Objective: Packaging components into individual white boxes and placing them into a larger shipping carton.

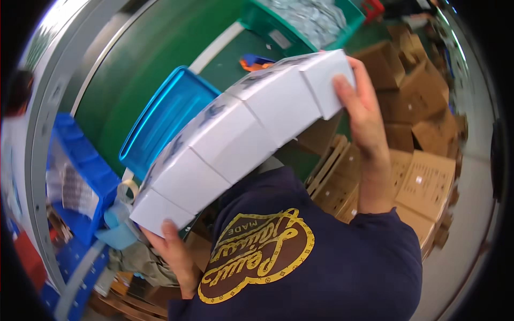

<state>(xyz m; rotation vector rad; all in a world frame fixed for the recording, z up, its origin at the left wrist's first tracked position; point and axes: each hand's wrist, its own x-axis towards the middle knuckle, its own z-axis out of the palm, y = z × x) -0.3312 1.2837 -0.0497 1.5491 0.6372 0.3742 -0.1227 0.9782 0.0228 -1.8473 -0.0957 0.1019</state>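
White boxes (233, 142): five, touching in one row, held up before the person's torso, slanting from near left to far right.
Left grip (172, 250): holding the row's near left end.
Right grip (365, 115): holding its far right end, thumb on the face.
Blue tray (168, 120): beyond the row, over the green worktop (126, 69).
Green crate (281, 38): far, filled with pale, shiny pieces.
Tape roll (127, 183): left.
Cartons (428, 179): brown, right.

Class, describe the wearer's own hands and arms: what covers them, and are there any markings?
The left hand and right hand are ungloved. The right forearm is bare below a plain dark navy sleeve. No watch or bracelet shows.
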